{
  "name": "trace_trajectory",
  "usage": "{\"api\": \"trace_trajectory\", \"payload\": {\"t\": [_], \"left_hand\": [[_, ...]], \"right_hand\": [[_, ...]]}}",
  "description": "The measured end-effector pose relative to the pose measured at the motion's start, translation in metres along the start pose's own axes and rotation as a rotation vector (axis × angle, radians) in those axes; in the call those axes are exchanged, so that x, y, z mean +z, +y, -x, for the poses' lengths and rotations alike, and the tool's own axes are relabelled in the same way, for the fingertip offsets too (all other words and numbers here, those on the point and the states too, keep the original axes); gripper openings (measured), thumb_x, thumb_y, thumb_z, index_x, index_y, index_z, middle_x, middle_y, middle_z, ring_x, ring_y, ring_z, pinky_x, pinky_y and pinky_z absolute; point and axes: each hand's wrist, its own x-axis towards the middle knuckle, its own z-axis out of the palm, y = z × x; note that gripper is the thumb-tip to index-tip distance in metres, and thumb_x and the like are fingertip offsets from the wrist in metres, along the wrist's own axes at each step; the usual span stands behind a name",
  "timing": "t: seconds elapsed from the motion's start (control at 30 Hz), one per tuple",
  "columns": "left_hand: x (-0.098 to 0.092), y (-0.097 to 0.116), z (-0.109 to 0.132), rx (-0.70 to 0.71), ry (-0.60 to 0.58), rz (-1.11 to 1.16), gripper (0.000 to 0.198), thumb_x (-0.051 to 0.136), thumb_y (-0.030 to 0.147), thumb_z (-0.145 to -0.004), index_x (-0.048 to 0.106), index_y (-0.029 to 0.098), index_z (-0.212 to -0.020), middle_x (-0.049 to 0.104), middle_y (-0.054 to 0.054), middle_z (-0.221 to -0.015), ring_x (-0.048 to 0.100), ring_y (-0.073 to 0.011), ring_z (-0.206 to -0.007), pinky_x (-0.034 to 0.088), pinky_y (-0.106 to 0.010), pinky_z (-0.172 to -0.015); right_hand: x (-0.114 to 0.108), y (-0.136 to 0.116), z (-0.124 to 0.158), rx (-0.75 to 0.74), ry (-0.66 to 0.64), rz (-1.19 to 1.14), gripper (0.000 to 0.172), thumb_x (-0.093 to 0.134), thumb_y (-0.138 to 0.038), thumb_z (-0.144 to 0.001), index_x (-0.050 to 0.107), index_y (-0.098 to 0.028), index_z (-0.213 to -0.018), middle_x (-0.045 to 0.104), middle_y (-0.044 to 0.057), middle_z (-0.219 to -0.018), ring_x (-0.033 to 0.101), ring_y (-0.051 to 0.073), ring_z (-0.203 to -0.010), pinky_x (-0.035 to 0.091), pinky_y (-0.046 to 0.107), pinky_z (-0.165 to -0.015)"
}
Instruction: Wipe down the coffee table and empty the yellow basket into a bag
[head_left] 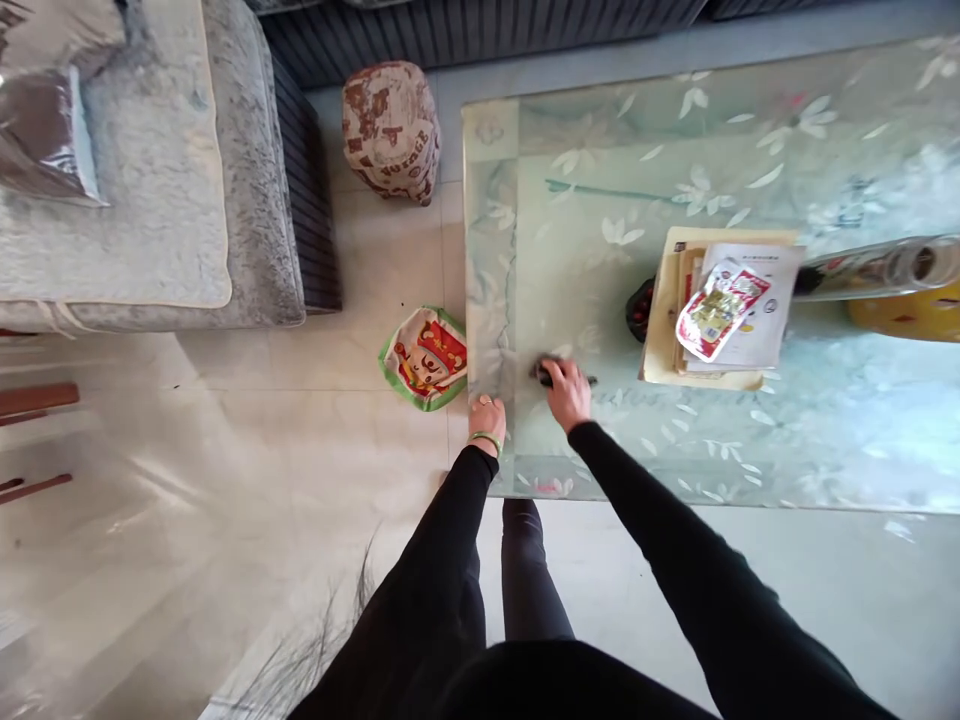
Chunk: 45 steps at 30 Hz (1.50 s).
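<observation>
My right hand (pixel 570 394) presses down on the glass-like patterned table (pixel 600 290), its fingers closed over a small dark object (pixel 549 370). Only the ends of that object stick out, so its kind is unclear. At the table's left edge is my left hand (pixel 487 416), with a ring and a green bangle (pixel 487 438) at the wrist. Its fingers are curled, and whatever they may hold is hidden. Just left of it, on the floor against the table, stands a green-rimmed bin or stool with a red cartoon top (pixel 424 360).
Papers and envelopes (pixel 750 345) lie to the right, topped by a red and white packet (pixel 721 308). Beside them are a dark bowl (pixel 639 310), a clear bottle-like container (pixel 862 270) and a yellow object (pixel 907 315). A patterned stool (pixel 392 130) and a grey sofa (pixel 262 200) stand beyond.
</observation>
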Motion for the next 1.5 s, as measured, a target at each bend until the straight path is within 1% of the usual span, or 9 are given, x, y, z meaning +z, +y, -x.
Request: {"api": "trace_trajectory", "payload": {"t": [0.13, 0.3, 0.37, 0.6, 0.83, 0.9, 1.17, 1.37, 1.5], "left_hand": [[0.0, 0.001, -0.002, -0.004, -0.008, -0.012, 0.032, 0.064, 0.009, -0.093, 0.061, 0.014, -0.125, 0.06, -0.019, -0.133, 0.064, -0.0284, -0.119, 0.055, -0.031, -0.085], [0.005, 0.0, -0.002, 0.005, -0.009, -0.043, 0.046, 0.078, 0.012, -0.085, 0.06, 0.014, -0.127, 0.059, -0.019, -0.135, 0.064, -0.0291, -0.121, 0.057, -0.032, -0.088], [0.004, -0.001, -0.001, 0.009, -0.001, -0.057, 0.049, 0.082, 0.013, -0.083, 0.06, 0.015, -0.126, 0.059, -0.018, -0.135, 0.064, -0.0291, -0.12, 0.058, -0.033, -0.089], [-0.004, 0.003, 0.001, -0.002, 0.013, -0.04, 0.043, 0.079, 0.011, -0.083, 0.061, 0.012, -0.122, 0.061, -0.02, -0.13, 0.067, -0.0312, -0.118, 0.058, -0.034, -0.086], [0.007, 0.0, -0.003, -0.012, 0.001, -0.047, 0.048, 0.079, 0.01, -0.084, 0.06, 0.015, -0.128, 0.059, -0.018, -0.136, 0.065, -0.0287, -0.121, 0.057, -0.032, -0.089], [0.007, -0.001, -0.002, -0.009, -0.003, -0.058, 0.052, 0.081, 0.01, -0.082, 0.06, 0.014, -0.129, 0.059, -0.018, -0.136, 0.065, -0.029, -0.121, 0.057, -0.032, -0.089], [0.003, 0.003, -0.004, -0.02, 0.006, -0.069, 0.048, 0.077, 0.007, -0.082, 0.06, 0.014, -0.127, 0.059, -0.02, -0.137, 0.064, -0.0312, -0.124, 0.056, -0.034, -0.09], [0.002, 0.002, -0.002, -0.013, -0.012, -0.085, 0.049, 0.077, 0.01, -0.084, 0.059, 0.014, -0.129, 0.059, -0.019, -0.138, 0.062, -0.0291, -0.123, 0.054, -0.031, -0.09], [0.003, 0.003, -0.004, -0.023, -0.014, -0.095, 0.048, 0.078, 0.014, -0.086, 0.058, 0.015, -0.13, 0.058, -0.019, -0.139, 0.062, -0.0288, -0.122, 0.054, -0.032, -0.09]], "right_hand": [[-0.005, 0.037, 0.023, 0.09, -0.085, 0.05, 0.05, 0.06, -0.011, -0.085, 0.068, -0.023, -0.133, 0.061, 0.013, -0.113, 0.06, 0.028, -0.101, 0.047, 0.034, -0.081], [-0.044, 0.009, -0.151, 0.25, 0.154, -0.065, 0.051, 0.048, -0.009, -0.092, 0.06, -0.021, -0.14, 0.056, 0.016, -0.13, 0.058, 0.028, -0.112, 0.047, 0.041, -0.096], [-0.054, 0.001, -0.171, 0.282, 0.191, -0.091, 0.052, 0.044, -0.009, -0.093, 0.056, -0.02, -0.143, 0.055, 0.018, -0.134, 0.058, 0.028, -0.115, 0.046, 0.043, -0.1], [-0.027, 0.022, -0.019, 0.188, -0.001, -0.054, 0.048, 0.055, -0.009, -0.087, 0.064, -0.018, -0.133, 0.062, 0.016, -0.121, 0.059, 0.029, -0.11, 0.048, 0.037, -0.092], [-0.057, 0.01, -0.18, 0.336, 0.22, -0.106, 0.052, 0.043, -0.009, -0.093, 0.054, -0.016, -0.143, 0.053, 0.019, -0.134, 0.055, 0.031, -0.118, 0.045, 0.045, -0.101], [-0.057, 0.013, -0.161, 0.27, 0.213, -0.117, 0.053, 0.044, -0.009, -0.093, 0.055, -0.018, -0.144, 0.054, 0.018, -0.134, 0.053, 0.03, -0.121, 0.044, 0.044, -0.103], [-0.014, 0.083, 0.086, 0.315, 0.116, -0.064, 0.05, 0.054, -0.015, -0.086, 0.066, -0.02, -0.135, 0.061, 0.019, -0.122, 0.056, 0.035, -0.117, 0.048, 0.051, -0.105], [0.006, 0.082, 0.106, 0.246, 0.217, -0.112, 0.06, 0.044, -0.022, -0.094, 0.056, -0.024, -0.153, 0.051, 0.017, -0.156, 0.04, 0.034, -0.151, 0.041, 0.057, -0.119], [0.02, 0.068, 0.063, 0.373, 0.372, -0.192, 0.063, 0.037, -0.014, -0.089, 0.066, -0.02, -0.145, 0.059, 0.017, -0.149, 0.049, 0.03, -0.144, 0.041, 0.053, -0.122]]}}
